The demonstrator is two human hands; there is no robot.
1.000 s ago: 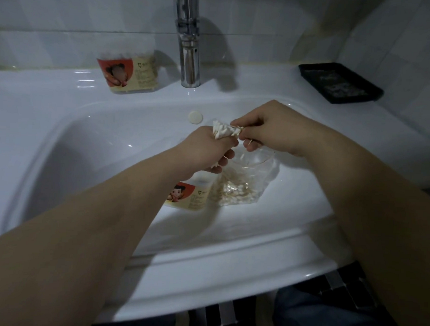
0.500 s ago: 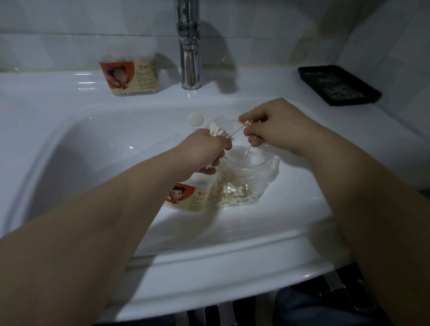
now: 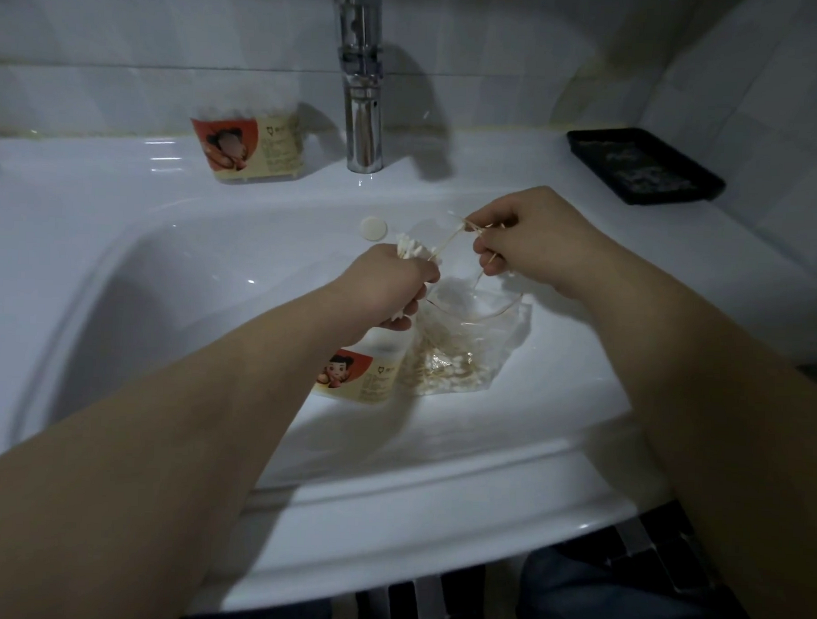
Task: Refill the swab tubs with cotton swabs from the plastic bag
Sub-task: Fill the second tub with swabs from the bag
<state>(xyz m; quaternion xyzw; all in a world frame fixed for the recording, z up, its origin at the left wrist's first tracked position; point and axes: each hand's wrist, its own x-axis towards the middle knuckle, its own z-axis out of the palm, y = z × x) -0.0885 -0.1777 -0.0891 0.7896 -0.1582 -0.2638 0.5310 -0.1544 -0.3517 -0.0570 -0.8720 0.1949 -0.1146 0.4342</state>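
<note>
From the head view, the left hand (image 3: 389, 283) stays fisted around a bundle of cotton swabs (image 3: 411, 253), above the swab tub (image 3: 360, 374) in the sink (image 3: 176, 273). The right hand (image 3: 534, 237) has drawn further away, pinching a few sticks over the open plastic bag (image 3: 456, 348).

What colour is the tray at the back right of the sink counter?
Black, seen in the head view: the tray.
</note>
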